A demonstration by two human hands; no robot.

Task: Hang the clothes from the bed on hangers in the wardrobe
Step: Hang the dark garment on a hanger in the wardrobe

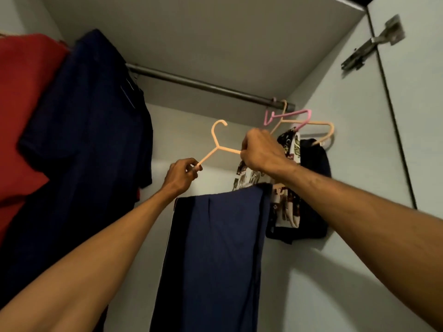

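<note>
Two holds, left hand (182, 174) and right hand (260, 152), pinch the arms of the peach hanger (218, 139), which we judge light and stiff, under soft, slip-prone navy trousers (215, 236).

pale grey back wall (184, 130), shelf (215, 32) overhead, metal hinge (374, 43) on door (422, 121) rt side, dim light.

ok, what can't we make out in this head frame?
Head view only:
On the peach hanger, the right shoulder is hidden by the right hand and the left tip by the left hand. Its lower bar is covered by the navy trousers.
The trousers' hems are cut off by the bottom edge.
The rail has its left end hidden behind the navy shirt.
The red garment is cut off by the left edge.
The door hinge is blurred.
</note>
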